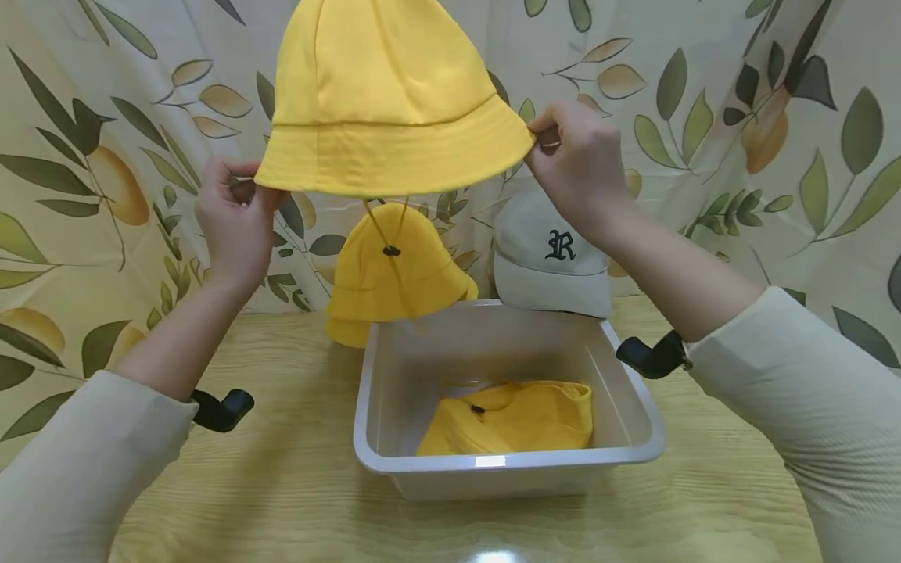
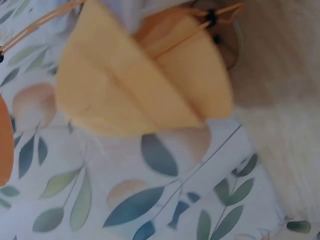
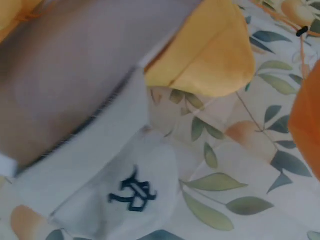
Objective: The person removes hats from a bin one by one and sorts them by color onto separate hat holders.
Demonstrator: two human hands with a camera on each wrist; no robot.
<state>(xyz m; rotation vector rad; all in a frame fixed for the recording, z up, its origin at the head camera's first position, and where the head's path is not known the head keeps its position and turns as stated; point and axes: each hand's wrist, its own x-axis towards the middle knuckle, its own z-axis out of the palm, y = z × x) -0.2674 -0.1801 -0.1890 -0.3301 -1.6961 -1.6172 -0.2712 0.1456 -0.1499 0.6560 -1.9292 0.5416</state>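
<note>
Both hands hold up a yellow bucket hat (image 1: pixel 394 102) by opposite sides of its brim, in front of the curtain. My left hand (image 1: pixel 235 219) pinches the brim's left edge between thumb and fingers. At the right edge, my right hand (image 1: pixel 580 168) pinches the brim the same way. A chin cord with a dark toggle (image 1: pixel 391 250) dangles below the hat. Only slivers of this raised hat show in the wrist views, at the left edge (image 2: pixel 5 145) and the right edge (image 3: pixel 307 125).
A beige plastic bin (image 1: pixel 507 461) stands on the wooden table (image 1: pixel 281 469) with a yellow hat (image 1: pixel 521 414) lying inside. Behind it are another yellow hat (image 1: pixel 394 274) and a pale cap (image 1: pixel 545 250) with a dark letter R. A leaf-patterned curtain (image 1: pixel 725 156) hangs at the back.
</note>
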